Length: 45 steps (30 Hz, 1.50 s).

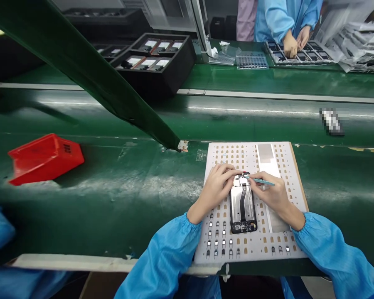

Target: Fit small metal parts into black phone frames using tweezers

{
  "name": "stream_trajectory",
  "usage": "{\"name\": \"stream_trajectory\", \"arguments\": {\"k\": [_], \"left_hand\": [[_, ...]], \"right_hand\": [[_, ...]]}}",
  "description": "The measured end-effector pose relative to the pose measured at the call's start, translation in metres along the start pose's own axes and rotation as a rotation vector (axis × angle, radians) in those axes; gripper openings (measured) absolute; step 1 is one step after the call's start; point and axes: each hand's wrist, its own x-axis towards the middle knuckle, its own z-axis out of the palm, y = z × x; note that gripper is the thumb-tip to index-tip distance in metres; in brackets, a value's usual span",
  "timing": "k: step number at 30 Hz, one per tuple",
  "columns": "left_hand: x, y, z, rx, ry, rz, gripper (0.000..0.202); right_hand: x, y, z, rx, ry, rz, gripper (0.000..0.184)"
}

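Note:
An opened phone (239,203) with its metal frame, a black flex cable and small circuit boards showing lies on a white perforated board (222,162). My left hand (217,185) is curled over the phone's upper left side, its fingers gripping the edge near the top. My right hand (272,193) pinches thin teal tweezers (263,181), whose tip reaches the small parts at the phone's top end. What lies right under the fingertips is hard to make out. Small metal parts (223,242) sit in rows of slots at the board's lower left; several more sit lower right.
A red bin (48,158) stands to the left on the green bench (127,224). A slanted green post (118,91) crosses the upper left. Behind are a black tray of parts (174,70), a conveyor with a pixelated item (332,121), and a co-worker's hands (294,42) over another tray.

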Motion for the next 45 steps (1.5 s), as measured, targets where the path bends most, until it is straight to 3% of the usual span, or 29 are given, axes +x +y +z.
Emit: {"name": "stream_trajectory", "arguments": {"k": [10,16,20,24,26,29,33,37,41,45], "left_hand": [[0.002,-0.001,0.0,-0.013,-0.011,-0.043,0.035],[0.001,0.0,0.002,0.052,-0.018,-0.037,0.037],[0.002,0.001,0.001,0.186,-0.027,0.042,0.04],[0.005,0.008,-0.005,0.47,-0.133,0.176,0.042],[0.005,0.018,-0.007,0.602,-0.188,0.176,0.043],[-0.005,0.042,-0.006,0.669,-0.138,0.012,0.046],[-0.028,0.082,0.012,0.493,0.073,-0.4,0.058],[-0.033,0.109,0.04,0.466,0.025,-0.673,0.085],[-0.019,0.119,0.051,0.481,0.022,-0.746,0.084],[-0.017,0.119,0.046,0.465,0.051,-0.73,0.08]], "right_hand": [[-0.005,0.007,0.006,0.084,-0.045,0.12,0.02],[-0.002,0.005,0.007,0.137,0.002,0.125,0.02],[0.003,0.005,-0.013,0.173,0.128,0.15,0.019],[-0.004,0.017,-0.049,0.11,0.295,0.22,0.019],[-0.013,0.029,-0.066,0.071,0.347,0.266,0.024],[-0.028,0.049,-0.083,0.062,0.397,0.357,0.035],[-0.037,0.071,-0.088,0.152,0.426,0.491,0.044],[-0.038,0.083,-0.082,0.149,0.417,0.506,0.048],[-0.038,0.086,-0.081,0.14,0.409,0.515,0.05],[-0.037,0.085,-0.082,0.149,0.404,0.486,0.051]]}}
